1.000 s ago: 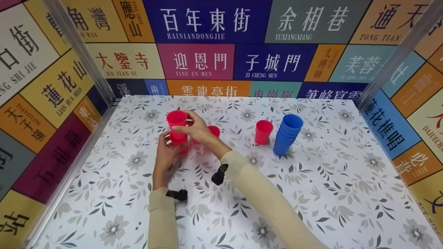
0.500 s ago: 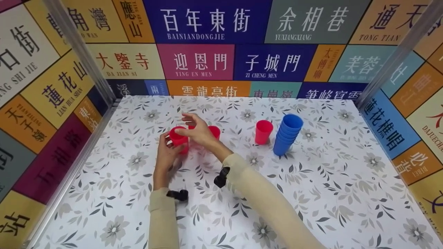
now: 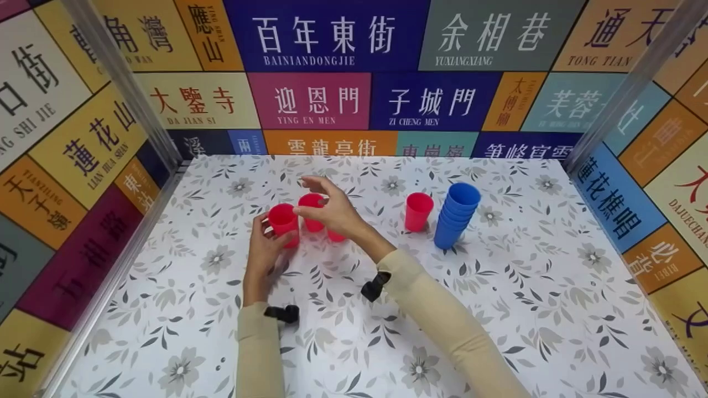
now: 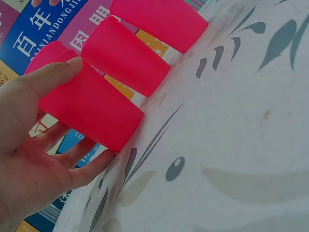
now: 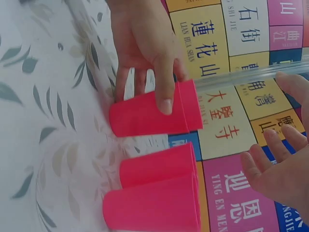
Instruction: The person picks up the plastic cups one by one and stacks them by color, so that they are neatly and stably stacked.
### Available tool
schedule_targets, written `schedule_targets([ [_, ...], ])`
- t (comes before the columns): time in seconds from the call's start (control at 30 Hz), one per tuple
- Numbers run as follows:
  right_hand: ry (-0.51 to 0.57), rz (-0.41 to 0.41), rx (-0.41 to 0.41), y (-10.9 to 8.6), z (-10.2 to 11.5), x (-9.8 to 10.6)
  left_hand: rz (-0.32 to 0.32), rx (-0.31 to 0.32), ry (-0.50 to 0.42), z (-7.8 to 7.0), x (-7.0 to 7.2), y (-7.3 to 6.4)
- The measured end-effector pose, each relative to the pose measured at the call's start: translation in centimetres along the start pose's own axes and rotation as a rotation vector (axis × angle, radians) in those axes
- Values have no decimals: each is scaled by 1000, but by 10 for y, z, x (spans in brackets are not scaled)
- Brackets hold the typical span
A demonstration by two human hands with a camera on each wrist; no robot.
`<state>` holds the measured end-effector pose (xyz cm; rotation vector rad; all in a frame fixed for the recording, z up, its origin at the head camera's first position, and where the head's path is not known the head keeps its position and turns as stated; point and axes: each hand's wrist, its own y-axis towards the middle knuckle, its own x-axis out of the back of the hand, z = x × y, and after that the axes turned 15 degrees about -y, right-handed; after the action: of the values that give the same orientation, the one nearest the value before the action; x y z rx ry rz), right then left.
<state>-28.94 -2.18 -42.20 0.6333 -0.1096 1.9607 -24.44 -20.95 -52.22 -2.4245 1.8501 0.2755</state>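
My left hand (image 3: 263,251) grips a red plastic cup (image 3: 283,221) that stands upright at the left of the table. A second rim shows just above its edge in the left wrist view, so two red cups (image 4: 94,101) sit nested there. My right hand (image 3: 338,213) hovers with spread fingers over two more red cups, holding nothing. One of these, a red cup (image 3: 311,204), stands right beside the held stack; the other red cup (image 3: 336,236) is mostly hidden under the hand. Both appear side by side in the right wrist view, below the nested pair.
A lone red cup (image 3: 419,212) stands to the right. Beside it rises a stack of several nested blue cups (image 3: 457,216). Panels with printed characters (image 3: 310,102) enclose the back and sides of the flower-patterned table (image 3: 343,342).
My right hand has lowered a red cup into the one my left hand holds and let it go. It has then moved right, over the other red cups. The left hand keeps its grip.
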Motion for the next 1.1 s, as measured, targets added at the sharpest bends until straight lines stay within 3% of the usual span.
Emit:
schedule_targets([
  [0.27,-104,-34,16,-7,-17,23,-7,-12,-26,6,-1,2],
  [0.5,-99,-61,-3,-15,-37,38,-15,14,-21,6,-1,3],
  [0.83,-27,-15,-55,-21,-68,29,-22,25,27,3,1,2],
  [1.1,-17,1,-156,-23,-86,20,-3,33,14,2,0,1],
])
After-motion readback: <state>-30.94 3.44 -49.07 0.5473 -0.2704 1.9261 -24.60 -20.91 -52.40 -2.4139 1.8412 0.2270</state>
